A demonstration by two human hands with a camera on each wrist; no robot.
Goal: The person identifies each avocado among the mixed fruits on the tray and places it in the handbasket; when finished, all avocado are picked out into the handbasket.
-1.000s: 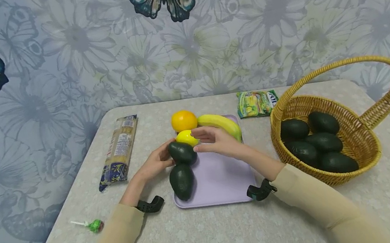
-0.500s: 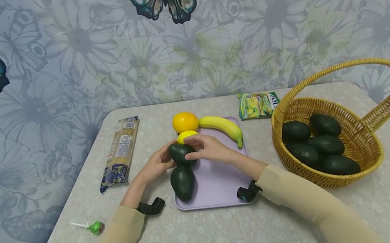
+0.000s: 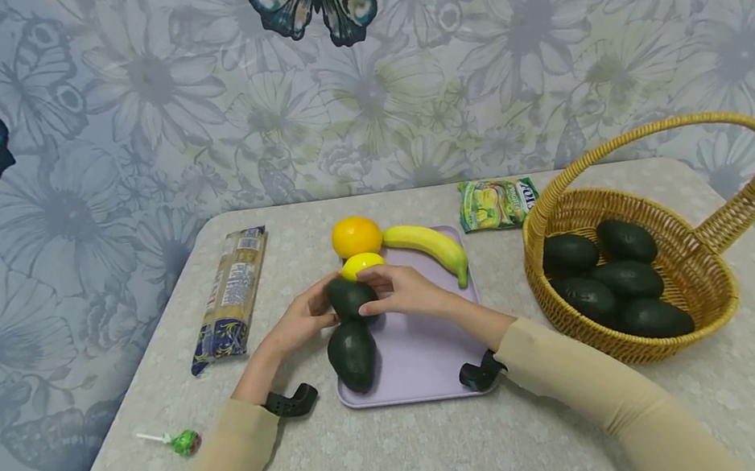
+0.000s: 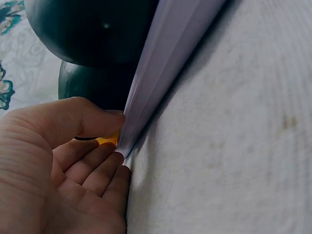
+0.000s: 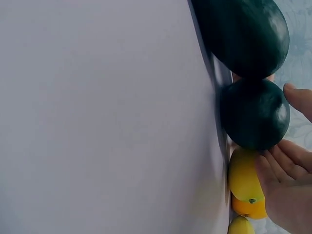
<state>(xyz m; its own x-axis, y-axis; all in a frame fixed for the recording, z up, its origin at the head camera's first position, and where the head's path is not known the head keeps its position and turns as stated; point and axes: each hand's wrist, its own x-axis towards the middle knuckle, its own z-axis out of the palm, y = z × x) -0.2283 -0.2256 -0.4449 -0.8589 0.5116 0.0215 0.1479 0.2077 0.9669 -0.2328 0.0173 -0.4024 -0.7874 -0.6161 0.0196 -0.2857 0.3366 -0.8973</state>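
Observation:
Two dark green avocados stand in a line on the left side of a lilac tray (image 3: 431, 349). My right hand (image 3: 410, 292) holds the farther avocado (image 3: 350, 298) from the right, thumb on its near side and fingers on its far side. From the left, my left hand (image 3: 298, 320) reaches to that same avocado; in the left wrist view its thumb (image 4: 92, 117) and fingertips lie by the tray rim. The nearer avocado (image 3: 353, 357) touches the farther one. Behind them sit a lemon (image 3: 361, 263), an orange (image 3: 356, 236) and a banana (image 3: 432, 248).
On the right, a wicker basket (image 3: 711, 291) with a tall handle holds several avocados (image 3: 627, 279). A green packet (image 3: 496, 204) lies at the back. To the left are a bag of spaghetti (image 3: 232, 299) and a lollipop (image 3: 185, 442). Wallpaper (image 3: 361, 124) covers the wall behind.
My right hand has moved left and slightly down from above the lemon and banana onto the farther avocado. For the last half second both hands have stayed nearly still.

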